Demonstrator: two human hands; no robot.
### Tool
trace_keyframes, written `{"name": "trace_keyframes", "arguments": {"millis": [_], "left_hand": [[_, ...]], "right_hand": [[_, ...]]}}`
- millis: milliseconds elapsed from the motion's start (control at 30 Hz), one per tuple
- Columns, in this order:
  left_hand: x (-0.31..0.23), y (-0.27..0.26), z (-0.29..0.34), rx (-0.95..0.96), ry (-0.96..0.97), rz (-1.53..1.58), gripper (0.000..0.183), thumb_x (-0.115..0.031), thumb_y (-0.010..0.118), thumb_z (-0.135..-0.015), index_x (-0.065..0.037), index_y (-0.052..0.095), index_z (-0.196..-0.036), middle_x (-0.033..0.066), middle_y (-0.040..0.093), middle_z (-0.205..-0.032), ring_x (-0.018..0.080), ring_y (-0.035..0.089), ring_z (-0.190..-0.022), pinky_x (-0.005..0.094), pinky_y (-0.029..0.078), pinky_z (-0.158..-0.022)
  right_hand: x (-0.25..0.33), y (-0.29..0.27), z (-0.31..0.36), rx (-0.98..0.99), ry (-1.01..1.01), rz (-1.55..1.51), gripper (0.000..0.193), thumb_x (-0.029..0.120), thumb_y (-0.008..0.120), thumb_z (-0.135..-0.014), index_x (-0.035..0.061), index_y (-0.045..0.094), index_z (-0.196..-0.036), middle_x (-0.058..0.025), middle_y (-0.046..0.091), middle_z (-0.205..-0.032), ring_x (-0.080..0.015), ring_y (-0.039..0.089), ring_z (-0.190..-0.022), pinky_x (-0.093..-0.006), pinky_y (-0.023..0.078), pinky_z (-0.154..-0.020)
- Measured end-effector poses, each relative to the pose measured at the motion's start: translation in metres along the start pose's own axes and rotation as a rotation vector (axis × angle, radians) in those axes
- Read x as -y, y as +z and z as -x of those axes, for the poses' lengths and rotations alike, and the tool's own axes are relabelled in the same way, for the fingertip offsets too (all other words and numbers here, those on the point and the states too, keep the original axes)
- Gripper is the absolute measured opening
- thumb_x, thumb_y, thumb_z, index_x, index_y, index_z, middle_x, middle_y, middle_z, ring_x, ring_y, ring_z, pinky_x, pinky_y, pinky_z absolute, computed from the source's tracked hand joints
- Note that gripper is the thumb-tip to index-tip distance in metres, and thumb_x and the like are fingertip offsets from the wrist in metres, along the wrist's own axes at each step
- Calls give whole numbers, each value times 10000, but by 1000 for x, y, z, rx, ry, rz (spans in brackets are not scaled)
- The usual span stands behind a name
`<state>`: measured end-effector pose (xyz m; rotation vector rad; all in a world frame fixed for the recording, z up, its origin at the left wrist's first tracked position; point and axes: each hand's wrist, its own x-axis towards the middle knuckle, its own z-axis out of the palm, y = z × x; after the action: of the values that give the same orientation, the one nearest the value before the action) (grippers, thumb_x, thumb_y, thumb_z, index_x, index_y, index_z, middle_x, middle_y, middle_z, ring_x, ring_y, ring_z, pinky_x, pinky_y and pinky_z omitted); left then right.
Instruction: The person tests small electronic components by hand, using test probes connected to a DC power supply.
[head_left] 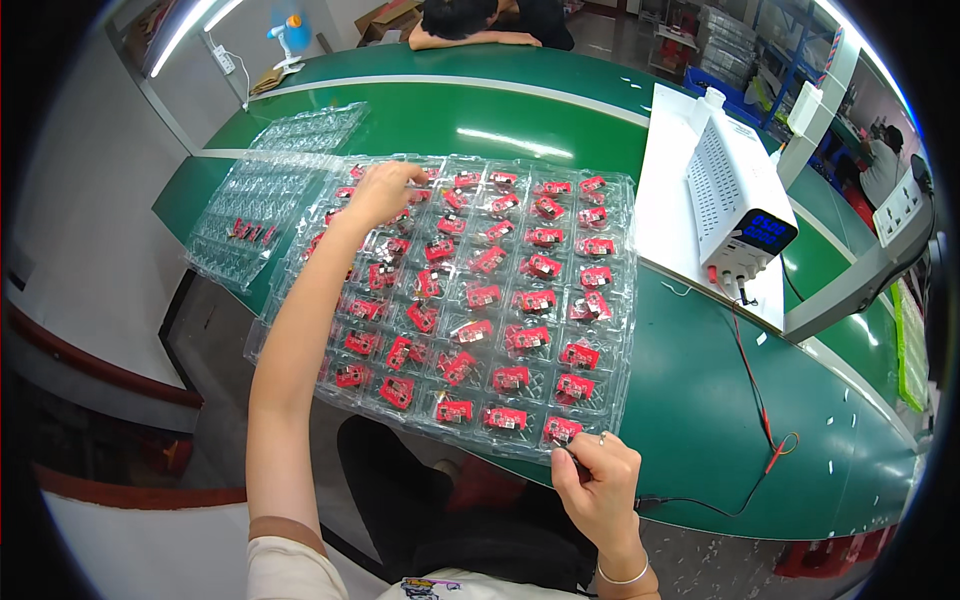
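A clear plastic tray [628,215] with rows of pockets lies in front of me, its near left part over the table's edge. Small red circuit boards [483,295] with wires sit in its pockets. My left hand [382,195] reaches over the tray's far left part, fingers bent down among the boards; what they pinch is hidden. At the near right corner, my right hand [600,490] is closed, thumb against forefinger, beside a red board [562,430]. A dark bit shows at its fingertips, too small to name. A black cable [690,502] runs beside that hand.
Another clear tray [270,180] at the left holds a few red pieces. A white power supply [740,190] stands on a white board [655,190] at the right, its red and black leads [765,420] trailing over the green table [700,350]. A person [480,30] leans on the far side.
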<state>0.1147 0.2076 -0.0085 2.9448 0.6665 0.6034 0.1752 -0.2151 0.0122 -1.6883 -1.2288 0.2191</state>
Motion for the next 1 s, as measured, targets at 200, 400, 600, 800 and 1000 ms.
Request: {"name": "trace_keyframes", "arguments": {"millis": [200, 400, 600, 800, 1000], "left_hand": [[-6, -9, 3, 254, -88, -165, 228, -98, 650, -722, -102, 648, -950, 66, 657, -902, 211, 600, -913, 359, 456, -816], [-129, -33, 76, -15, -358, 1294, 308, -41, 588, -814, -4, 542, -1116, 75, 623, -921, 146, 609, -764, 289, 503, -734], [-244, -55, 176, 108, -407, 1718, 362, 41, 556, -823, 4, 512, -1180, 104, 610, -996, 156, 611, -846, 301, 507, -775], [-265, -53, 200, -5, -387, 1793, 388, 56, 556, -823, 2, 498, -1203, 90, 605, -1027, 155, 589, -950, 307, 500, -838], [-272, -60, 205, -87, -324, 1559, 405, 89, 599, -780, 20, 532, -1173, 74, 595, -964, 138, 587, -919, 269, 500, -816]], "right_hand": [[2, -8, 4, -9, 12, 4, 181, 48, 635, -707, 50, 497, -589, -51, 412, -475, -225, 373, -422, -330, 297, -447], [0, -1, 1, -55, 6, -57, 146, 57, 621, -746, 35, 512, -650, -74, 459, -554, -255, 419, -484, -351, 324, -472], [19, 6, -1, -6, -67, -120, 145, 64, 622, -753, 39, 514, -660, -65, 444, -542, -244, 401, -467, -347, 316, -464], [30, 6, 11, -19, -101, -84, 133, 65, 629, -750, 47, 525, -669, -44, 431, -516, -213, 380, -433, -332, 302, -451], [34, 1, 19, -22, -118, -8, 177, 96, 631, -754, 63, 502, -638, -44, 431, -502, -219, 392, -416, -336, 307, -444]]}}
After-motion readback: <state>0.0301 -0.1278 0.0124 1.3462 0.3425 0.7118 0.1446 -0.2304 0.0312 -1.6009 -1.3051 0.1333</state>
